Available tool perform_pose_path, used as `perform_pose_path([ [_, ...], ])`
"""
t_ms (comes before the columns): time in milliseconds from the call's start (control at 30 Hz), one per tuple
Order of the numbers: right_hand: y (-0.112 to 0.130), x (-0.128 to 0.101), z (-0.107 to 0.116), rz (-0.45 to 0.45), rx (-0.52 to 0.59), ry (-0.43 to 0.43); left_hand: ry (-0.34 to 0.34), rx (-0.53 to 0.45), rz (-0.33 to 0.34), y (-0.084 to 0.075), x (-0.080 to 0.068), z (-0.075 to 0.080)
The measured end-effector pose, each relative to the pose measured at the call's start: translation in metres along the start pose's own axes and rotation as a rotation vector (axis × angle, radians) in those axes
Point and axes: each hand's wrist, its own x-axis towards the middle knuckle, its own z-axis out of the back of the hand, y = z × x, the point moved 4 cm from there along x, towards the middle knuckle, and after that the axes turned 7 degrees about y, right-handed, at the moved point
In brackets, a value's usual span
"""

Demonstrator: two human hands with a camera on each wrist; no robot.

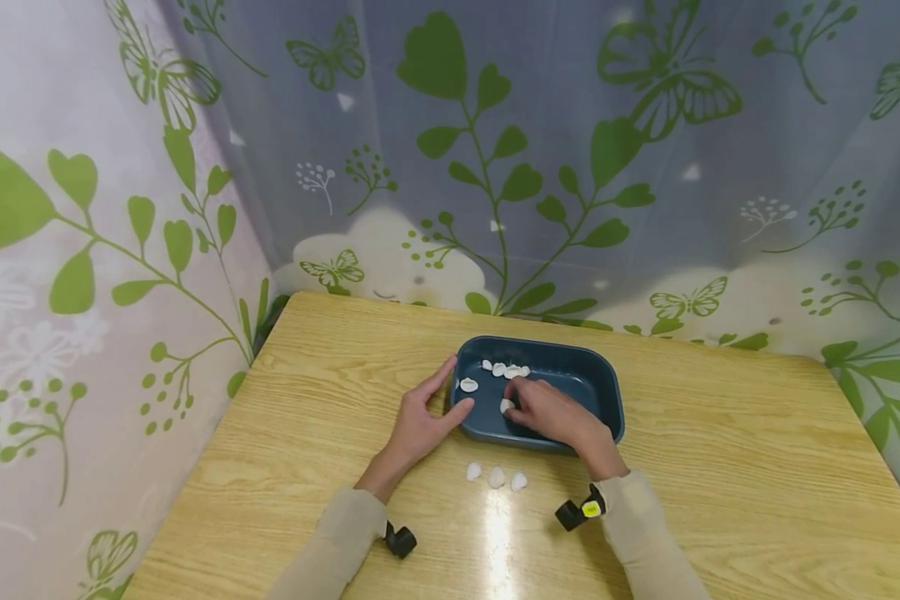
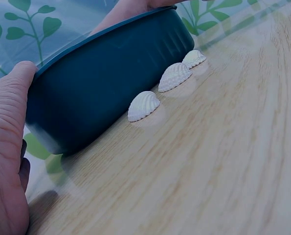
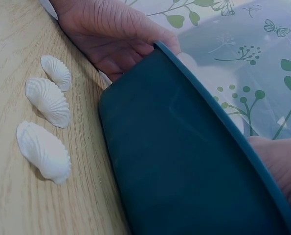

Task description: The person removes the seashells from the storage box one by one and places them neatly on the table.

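Observation:
A dark blue rectangular tray stands on the table. My left hand holds its left end, the thumb over the near rim and the fingers along the outer side. Inside the tray, my right hand pinches a white seashell low near the floor, its curled fingers partly hiding it. Several white shells lie in a row by the far wall, and one shell lies apart near the left end. On the table in front, three ribbed shells sit in a row.
The light wooden table extends around the tray. A patterned curtain with green leaves and butterflies hangs behind it and along the left. Small black wrist cameras are strapped at both sleeves.

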Motion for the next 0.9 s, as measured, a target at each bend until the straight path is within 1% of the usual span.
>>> perform_pose_path([
  [267, -0.002, -0.004, 0.0, -0.013, -0.015, -0.016, 0.002, 0.005, 0.003, 0.001, 0.0, 0.0],
  [467, 0.0, -0.01, 0.003, -0.001, -0.029, -0.04, 0.0, 0.005, -0.001, -0.001, 0.0, 0.0],
  [700, 0.004, -0.018, 0.007, 0.022, -0.01, -0.059, 0.003, 0.007, -0.013, -0.002, 0.0, 0.0],
  [900, 0.01, -0.024, 0.01, 0.033, -0.008, -0.065, 0.023, 0.006, -0.005, -0.001, 0.0, 0.001],
])
